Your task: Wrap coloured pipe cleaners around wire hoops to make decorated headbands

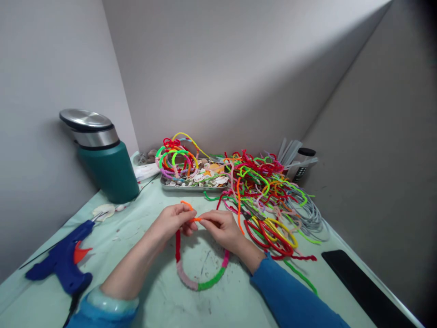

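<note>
A ring wrapped in colored pipe cleaner (186, 279) hangs below both hands, with red, pale pink, green and magenta sections along its lower arc. My left hand (175, 219) pinches an orange pipe cleaner (195, 219) at the top of the ring, and a short end of it sticks up past the fingers. From the other side, my right hand (223, 230) grips the same orange strand between thumb and fingertips. The fingers cover the ring's upper part. Behind the right hand, another orange pipe cleaner (238, 200) runs up toward a tangled pile.
Left are a blue glue gun (66, 257) and a green bottle (109, 171). At the back, a metal tray (194, 187) holds shells and wrapped rings. To the right lie piled pipe cleaners (256, 173), scissors (263, 216), red and yellow rings (276, 237), grey cord (312, 212) and a black strip (358, 282).
</note>
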Demonstrator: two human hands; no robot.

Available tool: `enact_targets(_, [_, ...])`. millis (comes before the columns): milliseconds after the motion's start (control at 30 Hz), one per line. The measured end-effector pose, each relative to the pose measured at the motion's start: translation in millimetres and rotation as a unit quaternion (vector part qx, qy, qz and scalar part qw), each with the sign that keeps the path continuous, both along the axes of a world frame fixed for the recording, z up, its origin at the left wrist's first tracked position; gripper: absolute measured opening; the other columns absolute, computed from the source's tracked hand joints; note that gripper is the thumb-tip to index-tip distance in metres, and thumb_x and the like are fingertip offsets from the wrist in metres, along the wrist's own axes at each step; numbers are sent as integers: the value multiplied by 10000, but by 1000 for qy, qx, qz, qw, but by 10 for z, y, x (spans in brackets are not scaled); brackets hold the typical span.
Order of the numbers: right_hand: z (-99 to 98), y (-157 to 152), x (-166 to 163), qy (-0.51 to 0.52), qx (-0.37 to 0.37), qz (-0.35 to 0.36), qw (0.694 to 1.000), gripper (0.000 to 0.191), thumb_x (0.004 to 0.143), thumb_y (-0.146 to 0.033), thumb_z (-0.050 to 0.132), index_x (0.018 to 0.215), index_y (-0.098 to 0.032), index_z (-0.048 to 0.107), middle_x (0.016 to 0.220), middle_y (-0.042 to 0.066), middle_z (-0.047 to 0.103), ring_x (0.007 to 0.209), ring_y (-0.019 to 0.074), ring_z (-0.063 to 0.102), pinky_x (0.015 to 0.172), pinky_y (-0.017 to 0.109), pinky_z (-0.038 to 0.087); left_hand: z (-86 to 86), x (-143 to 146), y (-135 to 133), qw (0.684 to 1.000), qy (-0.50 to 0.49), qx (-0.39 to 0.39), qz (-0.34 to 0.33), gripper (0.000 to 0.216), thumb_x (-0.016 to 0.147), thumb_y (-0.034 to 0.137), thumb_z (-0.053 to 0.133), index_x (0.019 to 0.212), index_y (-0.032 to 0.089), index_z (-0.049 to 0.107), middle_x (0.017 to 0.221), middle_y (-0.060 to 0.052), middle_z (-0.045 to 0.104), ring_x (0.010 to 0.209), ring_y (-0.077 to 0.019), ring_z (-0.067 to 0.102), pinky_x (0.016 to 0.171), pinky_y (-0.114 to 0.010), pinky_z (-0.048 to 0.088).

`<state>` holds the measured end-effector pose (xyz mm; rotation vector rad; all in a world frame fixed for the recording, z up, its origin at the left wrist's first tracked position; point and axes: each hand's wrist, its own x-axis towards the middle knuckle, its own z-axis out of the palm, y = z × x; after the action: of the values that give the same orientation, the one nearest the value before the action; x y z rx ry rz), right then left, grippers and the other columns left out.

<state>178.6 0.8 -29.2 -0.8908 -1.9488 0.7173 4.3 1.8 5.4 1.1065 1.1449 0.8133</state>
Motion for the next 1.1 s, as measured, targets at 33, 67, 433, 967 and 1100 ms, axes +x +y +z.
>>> enact_targets(33, [-5, 3, 0, 2, -2, 1, 1000, 176, 844, -211, 534, 876, -185, 705, 822, 50, 699, 717, 153, 626, 659, 237, 460, -12, 6, 3, 1000, 6, 3, 2, 309, 664, 421, 673, 724, 159, 519, 548, -25, 647, 439, -116, 543, 482, -227, 404])
enact_targets(67, [-10, 7, -2, 5, -5, 1, 1000, 175, 842, -208, 536, 872, -183, 706, 814, 48, 699, 711, 152, 624, 654, 235, 457, -28, 10, 8, 1000, 19, 12, 10, 314, 671, 429, 664, 719, 171, 492, 539, -18, 641, 437, -120, 544, 476, -228, 405])
enact_targets(433, [-40, 66, -4, 27, -77, -46, 996, 168, 807, -233, 575, 842, -159, 721, 773, 36, 706, 671, 148, 610, 596, 220, 452, 60, -107, 10, 928, 164, 330, 57, 156, 767, 325, 580, 771, 183, 644, 825, -36, 619, 761, -163, 585, 661, -249, 450])
enact_targets(967, [-2, 44, -24, 59, -82, -41, 994, 145, 784, -244, 604, 803, -160, 720, 741, 38, 706, 643, 146, 610, 577, 219, 456, -6, -114, 52, 899, 225, 372, -47, 125, 732, 262, 612, 788, 227, 718, 929, -54, 654, 881, -197, 582, 816, -279, 426])
enact_targets(1100, [-15, 43, -24, 61, -74, -34, 995, 147, 789, -247, 597, 804, -165, 718, 737, 35, 702, 652, 147, 611, 583, 222, 459, 49, -105, 16, 903, 245, 348, -52, 137, 747, 296, 587, 761, 216, 697, 842, -43, 677, 835, -198, 584, 772, -264, 420])
